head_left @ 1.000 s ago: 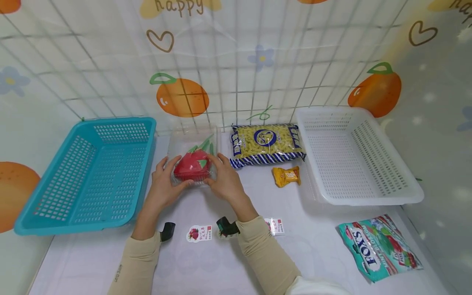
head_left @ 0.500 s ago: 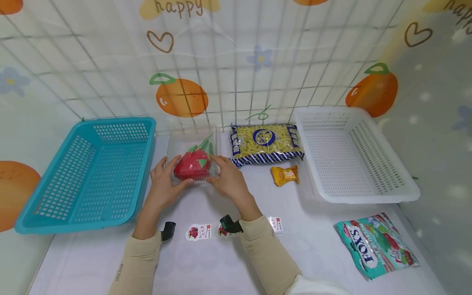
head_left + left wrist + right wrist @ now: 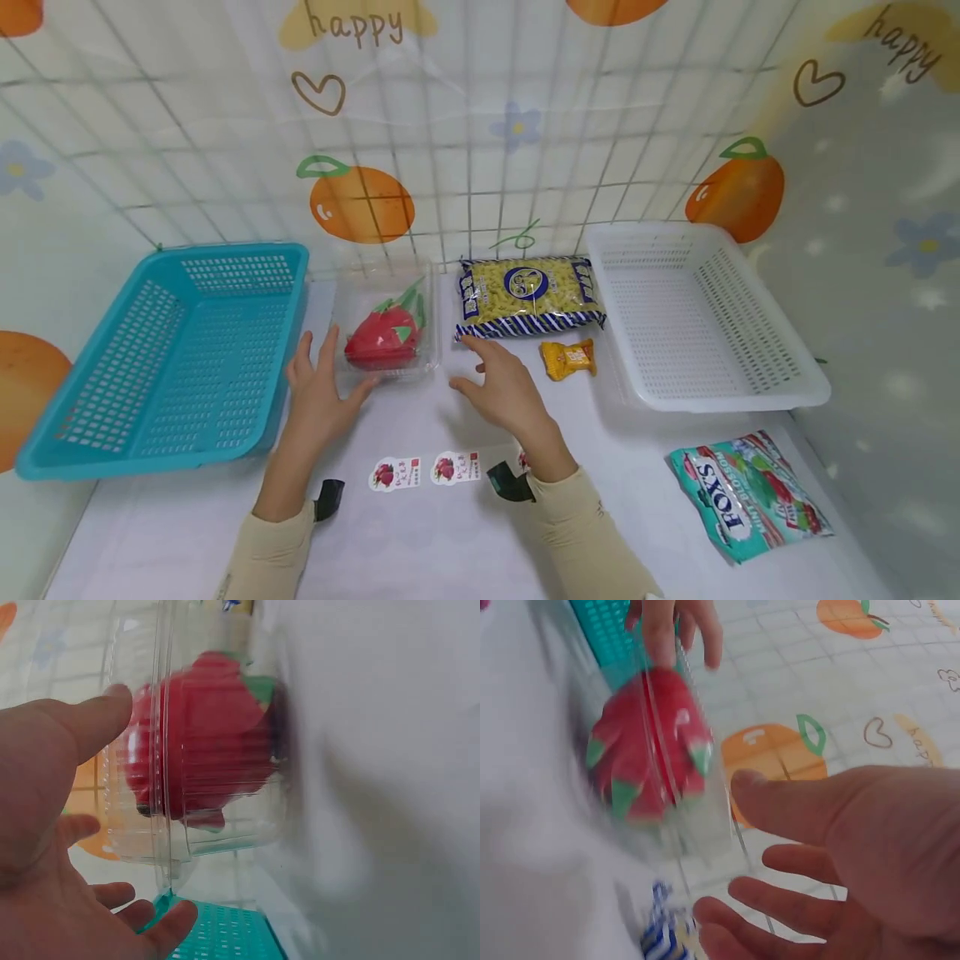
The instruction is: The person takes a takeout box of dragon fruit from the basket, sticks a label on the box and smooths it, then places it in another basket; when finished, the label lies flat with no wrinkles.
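Note:
A red dragon fruit (image 3: 381,340) with green tips lies inside a clear plastic clamshell box (image 3: 367,283) in the head view. The box looks closed. My left hand (image 3: 318,404) is at the box's front left corner, fingers spread and thumb by its front edge; the left wrist view shows the thumb close to the lid (image 3: 169,645), but whether it touches is unclear. My right hand (image 3: 504,387) is apart from the box on its right, below a bag of yellow pasta (image 3: 525,292), fingers loosely bent and holding nothing.
A teal basket (image 3: 288,333) stands at left, a white basket (image 3: 780,342) at right. An orange-yellow wrapped snack (image 3: 568,359) lies below the pasta bag. Several dragon fruit stickers (image 3: 395,473) lie in front. A green FOX'S candy bag (image 3: 750,496) is at front right.
Both hands held the box's sides earlier. The right hand has let go and moved right; the left has loosened and shifted slightly left and down. The box stays in place while the view shifts slightly.

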Available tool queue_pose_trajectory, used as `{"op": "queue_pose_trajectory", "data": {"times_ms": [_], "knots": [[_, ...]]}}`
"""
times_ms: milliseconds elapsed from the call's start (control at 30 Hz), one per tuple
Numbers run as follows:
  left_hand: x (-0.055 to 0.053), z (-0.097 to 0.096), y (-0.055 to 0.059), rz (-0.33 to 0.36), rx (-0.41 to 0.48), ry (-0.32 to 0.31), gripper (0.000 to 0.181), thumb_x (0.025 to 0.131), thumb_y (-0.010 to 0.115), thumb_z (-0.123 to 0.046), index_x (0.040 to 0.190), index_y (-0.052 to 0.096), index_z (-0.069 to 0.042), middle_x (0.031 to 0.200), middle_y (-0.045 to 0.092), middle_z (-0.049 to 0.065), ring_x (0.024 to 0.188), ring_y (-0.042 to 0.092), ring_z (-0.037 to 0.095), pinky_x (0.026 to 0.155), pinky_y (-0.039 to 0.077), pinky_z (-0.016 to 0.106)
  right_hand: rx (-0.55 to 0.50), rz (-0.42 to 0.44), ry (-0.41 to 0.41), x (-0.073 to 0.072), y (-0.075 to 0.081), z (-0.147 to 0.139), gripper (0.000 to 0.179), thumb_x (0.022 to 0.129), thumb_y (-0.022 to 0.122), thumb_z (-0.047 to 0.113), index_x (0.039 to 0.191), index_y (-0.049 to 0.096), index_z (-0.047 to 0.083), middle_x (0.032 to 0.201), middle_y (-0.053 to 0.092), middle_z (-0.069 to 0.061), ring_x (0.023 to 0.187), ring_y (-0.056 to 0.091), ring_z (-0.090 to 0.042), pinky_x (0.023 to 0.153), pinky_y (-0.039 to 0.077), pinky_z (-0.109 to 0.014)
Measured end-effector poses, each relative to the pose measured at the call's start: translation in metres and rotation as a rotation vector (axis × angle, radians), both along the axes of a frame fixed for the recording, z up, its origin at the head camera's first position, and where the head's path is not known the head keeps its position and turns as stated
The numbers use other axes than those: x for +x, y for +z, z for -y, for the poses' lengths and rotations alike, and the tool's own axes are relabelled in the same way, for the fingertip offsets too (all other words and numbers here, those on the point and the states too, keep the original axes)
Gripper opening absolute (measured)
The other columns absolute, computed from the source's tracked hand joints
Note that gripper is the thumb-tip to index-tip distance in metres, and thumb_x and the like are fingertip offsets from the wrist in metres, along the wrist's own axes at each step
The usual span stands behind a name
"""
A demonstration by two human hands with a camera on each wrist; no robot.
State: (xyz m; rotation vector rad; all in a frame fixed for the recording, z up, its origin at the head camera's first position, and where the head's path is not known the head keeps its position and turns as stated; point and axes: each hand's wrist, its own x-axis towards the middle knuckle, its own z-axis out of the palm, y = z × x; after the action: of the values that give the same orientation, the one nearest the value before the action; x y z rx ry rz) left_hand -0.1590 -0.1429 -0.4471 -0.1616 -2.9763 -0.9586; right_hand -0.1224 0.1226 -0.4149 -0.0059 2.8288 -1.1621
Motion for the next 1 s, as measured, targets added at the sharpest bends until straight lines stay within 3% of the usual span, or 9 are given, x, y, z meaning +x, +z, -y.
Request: {"op": "queue_pose_trajectory", "data": {"times_ms": [167, 333, 467, 733, 833, 1000], "knots": [[0.026, 0.000, -0.004, -0.049, -0.008, -0.009, 0.102, 0.088, 0.078, -0.027, 0.165, 0.013, -0.013, 0.163, 0.014, 0.027, 0.148, 0.016, 0.048, 0.101, 0.044, 0.074, 0.057, 0.015, -0.028, 0.015, -0.008, -0.028, 0.060, 0.092, 0.077, 0.029, 0.146, 0.056, 0.016, 0.139, 0.065, -0.007, 0.115, 0.067, -0.029, 0.093, 0.057, -0.045], [0.055, -0.002, -0.012, 0.018, -0.043, -0.056, 0.095, 0.089, 0.077, -0.031, 0.162, 0.021, -0.010, 0.160, 0.021, 0.025, 0.143, 0.024, 0.045, 0.098, 0.051, 0.067, 0.099, 0.081, -0.067, 0.026, -0.018, -0.050, 0.056, 0.092, 0.077, 0.030, 0.142, 0.059, 0.015, 0.134, 0.068, -0.006, 0.117, 0.066, -0.029, 0.096, 0.056, -0.047], [0.070, -0.005, -0.021, 0.094, -0.044, -0.114, 0.083, 0.092, 0.075, -0.032, 0.159, 0.032, -0.011, 0.157, 0.031, 0.022, 0.141, 0.030, 0.041, 0.103, 0.050, 0.063, 0.096, 0.112, -0.082, 0.034, -0.023, -0.061, 0.053, 0.092, 0.077, 0.029, 0.140, 0.061, 0.014, 0.131, 0.069, -0.006, 0.117, 0.066, -0.028, 0.098, 0.056, -0.048], [0.088, -0.013, -0.031, 0.199, -0.070, -0.161, 0.067, 0.089, 0.078, -0.035, 0.147, 0.052, -0.012, 0.147, 0.048, 0.015, 0.132, 0.042, 0.033, 0.106, 0.051, 0.057, 0.118, 0.149, -0.010, 0.051, -0.031, -0.072, 0.051, 0.090, 0.080, 0.027, 0.136, 0.064, 0.014, 0.122, 0.072, -0.003, 0.113, 0.064, -0.025, 0.097, 0.056, -0.046], [0.090, -0.016, -0.034, 0.234, -0.099, -0.189, 0.071, 0.085, 0.081, -0.039, 0.144, 0.054, -0.013, 0.145, 0.051, 0.012, 0.130, 0.045, 0.030, 0.104, 0.053, 0.053, 0.126, 0.131, 0.049, 0.061, -0.037, -0.075, 0.051, 0.086, 0.083, 0.024, 0.133, 0.066, 0.013, 0.118, 0.072, -0.002, 0.109, 0.065, -0.023, 0.096, 0.056, -0.044], [0.091, -0.019, -0.039, 0.289, -0.160, -0.238, 0.077, 0.079, 0.086, -0.043, 0.144, 0.054, -0.016, 0.143, 0.050, 0.007, 0.126, 0.045, 0.023, 0.103, 0.055, 0.046, 0.245, 0.077, 0.163, 0.075, -0.053, -0.077, 0.054, 0.077, 0.090, 0.026, 0.126, 0.070, 0.014, 0.118, 0.069, -0.001, 0.108, 0.059, -0.022, 0.098, 0.052, -0.042]]}}
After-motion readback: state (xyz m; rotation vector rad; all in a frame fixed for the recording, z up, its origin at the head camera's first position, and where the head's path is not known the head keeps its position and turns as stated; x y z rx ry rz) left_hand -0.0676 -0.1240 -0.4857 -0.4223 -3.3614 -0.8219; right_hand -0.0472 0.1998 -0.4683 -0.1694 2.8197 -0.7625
